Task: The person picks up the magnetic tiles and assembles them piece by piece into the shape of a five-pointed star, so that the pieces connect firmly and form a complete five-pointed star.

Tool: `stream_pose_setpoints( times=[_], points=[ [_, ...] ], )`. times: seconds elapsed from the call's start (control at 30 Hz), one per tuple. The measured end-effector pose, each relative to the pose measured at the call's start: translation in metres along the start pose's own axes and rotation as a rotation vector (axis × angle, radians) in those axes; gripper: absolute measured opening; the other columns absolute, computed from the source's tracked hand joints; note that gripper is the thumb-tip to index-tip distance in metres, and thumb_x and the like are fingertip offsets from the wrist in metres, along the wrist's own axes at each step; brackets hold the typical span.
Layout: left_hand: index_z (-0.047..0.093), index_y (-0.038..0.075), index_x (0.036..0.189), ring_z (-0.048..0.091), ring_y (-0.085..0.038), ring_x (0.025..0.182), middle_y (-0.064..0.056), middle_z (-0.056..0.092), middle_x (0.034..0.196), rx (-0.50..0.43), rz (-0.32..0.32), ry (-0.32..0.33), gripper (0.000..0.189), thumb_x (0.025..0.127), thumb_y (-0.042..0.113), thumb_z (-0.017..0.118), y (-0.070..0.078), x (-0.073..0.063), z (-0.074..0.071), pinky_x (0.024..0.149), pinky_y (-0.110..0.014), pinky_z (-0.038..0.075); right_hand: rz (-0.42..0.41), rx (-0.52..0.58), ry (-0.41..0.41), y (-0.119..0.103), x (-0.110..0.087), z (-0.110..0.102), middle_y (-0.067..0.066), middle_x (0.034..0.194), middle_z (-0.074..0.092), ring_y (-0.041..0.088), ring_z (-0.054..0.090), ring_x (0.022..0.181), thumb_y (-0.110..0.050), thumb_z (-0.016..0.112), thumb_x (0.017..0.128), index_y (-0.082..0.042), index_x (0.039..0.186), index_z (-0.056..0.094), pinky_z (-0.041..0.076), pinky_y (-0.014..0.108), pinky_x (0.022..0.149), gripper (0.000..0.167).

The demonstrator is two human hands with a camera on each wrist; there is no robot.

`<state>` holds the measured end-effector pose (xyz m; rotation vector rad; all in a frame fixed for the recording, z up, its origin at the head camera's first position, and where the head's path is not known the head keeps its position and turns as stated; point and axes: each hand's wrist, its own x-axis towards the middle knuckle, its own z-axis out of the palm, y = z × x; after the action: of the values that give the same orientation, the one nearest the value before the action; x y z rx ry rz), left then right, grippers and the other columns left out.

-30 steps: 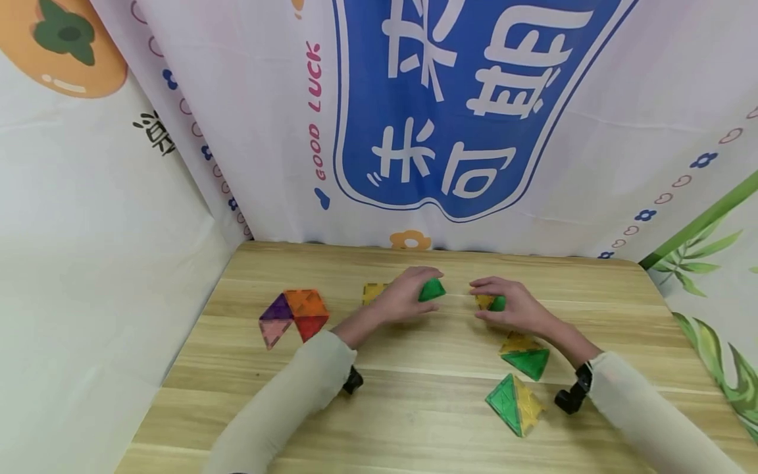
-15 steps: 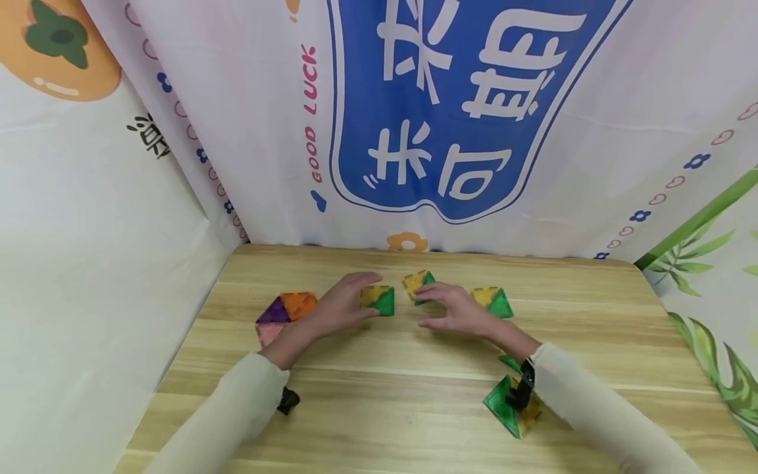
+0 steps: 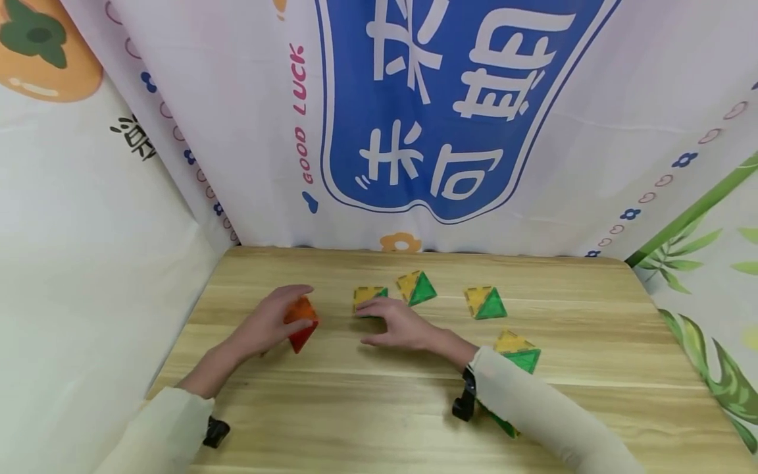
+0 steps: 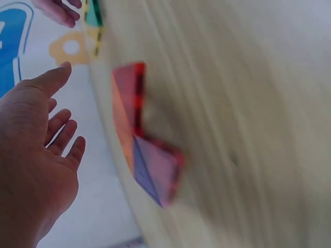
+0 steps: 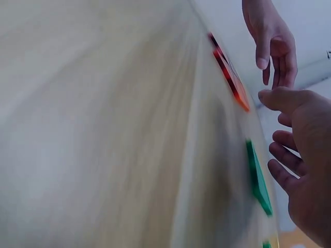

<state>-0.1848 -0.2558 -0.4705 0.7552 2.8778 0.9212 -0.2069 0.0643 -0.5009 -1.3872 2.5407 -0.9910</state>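
Above the far left of the worktop [image 3: 355, 411], the left hand [image 3: 268, 322] hovers over a cluster of coloured tiles, its fingers loosely bent and gripping nothing; the left wrist view shows it apart from the pieces. The right hand [image 3: 397, 322] is likewise relaxed and without a hold, over a partly hidden yellow-and-green pair [image 3: 367, 293] near the far edge. The step in hand looks like a pass of both hands over laid-out pieces rather than a grasp; any pick-up from here would call for lowering the fingertips to the thin rims and pinching a tile without knocking its neighbours. Under the left hand, an orange piece [image 3: 303, 307] meets a red triangle [image 3: 302, 336] edge to edge, and the left wrist view adds a purple tile [image 4: 144, 168] and a pink tile [image 4: 163, 168], the group bending round an open notch. Further right lie a tilted pair [image 3: 416, 288], another pair [image 3: 485, 303] and a lower pair [image 3: 517, 351], each a yellow triangle joined to a green one in a four-sided shape, while a green tile [image 3: 503, 423] shows partly beneath the right sleeve [image 3: 545, 401]. The tiles look like glossy, translucent plastic, flat and straight-sided, with dark dashes along the yellow rims. Pale, streaky wood grain covers the worktop, and behind it hangs a lightly creased, printed cloth [image 3: 260, 131].
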Motion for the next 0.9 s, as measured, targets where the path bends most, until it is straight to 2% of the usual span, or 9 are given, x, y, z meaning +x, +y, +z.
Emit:
stream_pose_setpoints(
  times=[0.23,0.33,0.43,0.53,0.6,0.67,0.77,0.9],
  points=[
    [0.057,-0.006,0.146,0.052,-0.049,0.136,-0.027,0.059,0.145,0.002,-0.004,0.014,0.061,0.093,0.010,0.083,-0.028,-0.027,-0.011,0.111,-0.066,0.043,0.048,0.031,-0.029,-0.020,0.024,0.023,0.012,0.149,0.062,0.026,0.056,0.140,-0.025,0.078,0.099,-0.003,0.143,0.065,0.044,0.037,0.118,0.051],
    [0.058,-0.007,0.144,0.054,-0.049,0.133,-0.029,0.059,0.143,0.019,0.020,0.029,0.059,0.093,0.009,0.083,-0.039,-0.036,-0.014,0.107,-0.067,0.046,0.057,0.032,-0.033,-0.027,0.034,0.031,0.012,0.151,0.060,0.025,0.054,0.142,-0.025,0.076,0.101,-0.004,0.145,0.064,0.042,0.035,0.119,0.051],
    [0.061,-0.006,0.141,0.063,-0.043,0.121,-0.025,0.065,0.136,0.028,0.072,0.048,0.054,0.093,0.007,0.082,-0.050,-0.041,-0.015,0.096,-0.059,0.054,0.068,0.034,-0.033,-0.033,0.043,0.038,0.013,0.154,0.058,0.025,0.052,0.145,-0.026,0.074,0.102,-0.006,0.147,0.062,0.040,0.035,0.122,0.051],
    [0.061,-0.004,0.141,0.068,-0.034,0.107,-0.020,0.068,0.130,0.003,0.114,0.037,0.053,0.093,0.003,0.081,-0.061,-0.044,-0.017,0.086,-0.047,0.058,0.072,0.028,-0.023,-0.038,0.053,0.046,0.012,0.155,0.057,0.024,0.050,0.146,-0.028,0.074,0.102,-0.008,0.148,0.062,0.038,0.035,0.123,0.052],
    [0.060,-0.006,0.142,0.069,-0.036,0.109,-0.022,0.068,0.132,0.010,0.119,0.034,0.055,0.092,0.002,0.081,-0.067,-0.047,-0.018,0.087,-0.042,0.058,0.073,0.025,-0.010,-0.042,0.060,0.051,0.012,0.155,0.057,0.023,0.050,0.146,-0.027,0.074,0.102,-0.008,0.148,0.062,0.037,0.035,0.123,0.052],
    [0.059,-0.009,0.143,0.066,-0.043,0.118,-0.028,0.064,0.137,0.019,0.100,0.030,0.057,0.091,0.001,0.082,-0.071,-0.050,-0.020,0.095,-0.038,0.056,0.079,0.011,0.000,-0.044,0.066,0.056,0.013,0.154,0.057,0.023,0.050,0.146,-0.027,0.075,0.101,-0.007,0.147,0.063,0.036,0.035,0.124,0.051],
    [0.060,-0.010,0.141,0.058,-0.054,0.128,-0.035,0.058,0.143,0.078,0.079,0.036,0.058,0.089,0.002,0.083,-0.075,-0.053,-0.022,0.105,-0.046,0.052,0.104,-0.011,0.010,-0.047,0.073,0.063,0.013,0.154,0.058,0.023,0.051,0.145,-0.026,0.075,0.101,-0.006,0.145,0.065,0.036,0.033,0.123,0.049],
    [0.063,-0.009,0.139,0.059,-0.053,0.127,-0.033,0.059,0.142,0.091,0.093,0.014,0.054,0.090,0.002,0.083,-0.075,-0.050,-0.023,0.100,-0.061,0.052,0.123,-0.047,0.015,-0.048,0.077,0.071,0.012,0.151,0.061,0.023,0.054,0.143,-0.025,0.075,0.101,-0.005,0.141,0.067,0.039,0.031,0.121,0.046]
  ],
)
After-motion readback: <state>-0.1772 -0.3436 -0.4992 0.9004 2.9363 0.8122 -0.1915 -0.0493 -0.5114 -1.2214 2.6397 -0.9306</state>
